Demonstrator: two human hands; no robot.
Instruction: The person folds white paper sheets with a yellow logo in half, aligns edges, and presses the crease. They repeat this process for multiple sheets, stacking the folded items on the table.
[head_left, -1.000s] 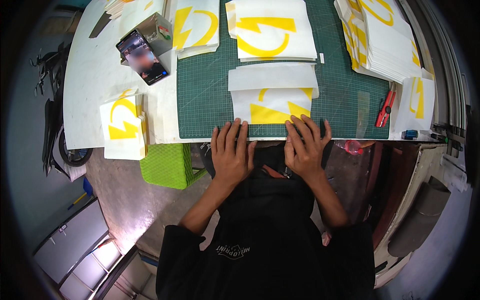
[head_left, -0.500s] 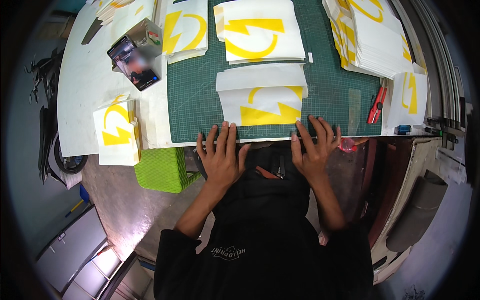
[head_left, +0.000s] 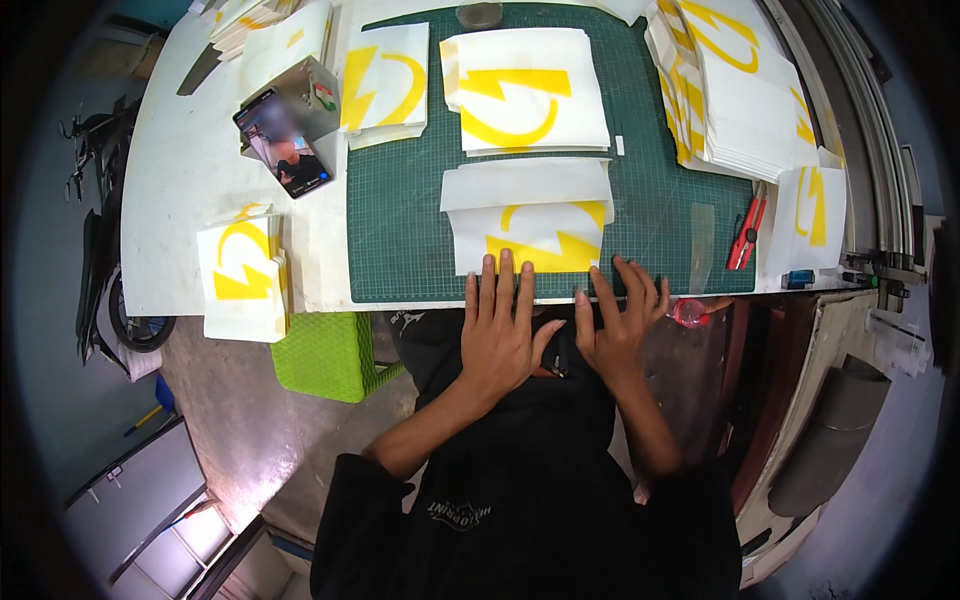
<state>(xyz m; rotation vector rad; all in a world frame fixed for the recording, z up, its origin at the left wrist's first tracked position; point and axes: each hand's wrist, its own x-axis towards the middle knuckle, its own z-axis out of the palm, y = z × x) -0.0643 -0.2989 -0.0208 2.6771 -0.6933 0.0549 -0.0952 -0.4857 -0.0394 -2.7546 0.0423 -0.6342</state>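
A white sheet with a yellow print (head_left: 545, 245), its far part folded over as a plain flap, lies on the green cutting mat (head_left: 400, 230) in front of me. My left hand (head_left: 498, 335) is flat with fingers stretched out, its fingertips on the sheet's near edge. Spread fingers show on my right hand (head_left: 617, 330), whose index fingertip is at the sheet's near right corner. Neither hand grips anything. Just beyond the sheet is a stack of similar printed sheets (head_left: 535, 95).
More printed sheets lie in piles at far left (head_left: 385, 85), near left (head_left: 240, 270) and right (head_left: 750, 110). A red cutter knife (head_left: 747, 232) rests on the mat's right side. A phone (head_left: 283, 145) leans on a box. Below the table edge stands a green stool (head_left: 322, 355).
My left hand has slid right, from beside the sheet's left corner to the middle of its near edge. My right hand stays by the right corner. The whole view has shifted slightly.
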